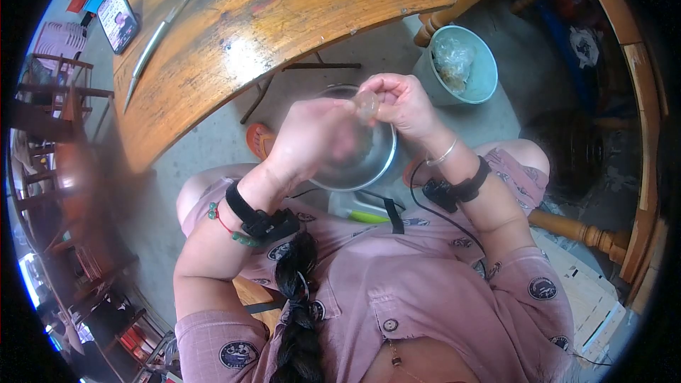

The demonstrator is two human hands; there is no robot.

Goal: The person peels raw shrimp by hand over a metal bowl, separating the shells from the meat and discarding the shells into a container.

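R hand point(406, 105) pinches a small translucent piece point(367, 105) btwn thumb & fingers, grip narrow; L hand point(305, 135) is up against its other side, fingers partly curled but blurred, so can't tell how firmly it grips; piece is held above the far part of a round metal bowl point(374, 167), which sits btwn the person's knees; light-blue bucket point(430, 79) w/ clear plastic inside stands on the floor point(159, 230), R of the bowl; tabletop point(312, 7) ahead carries a phone point(118, 20) & a long slim tool point(150, 50) near its L end.
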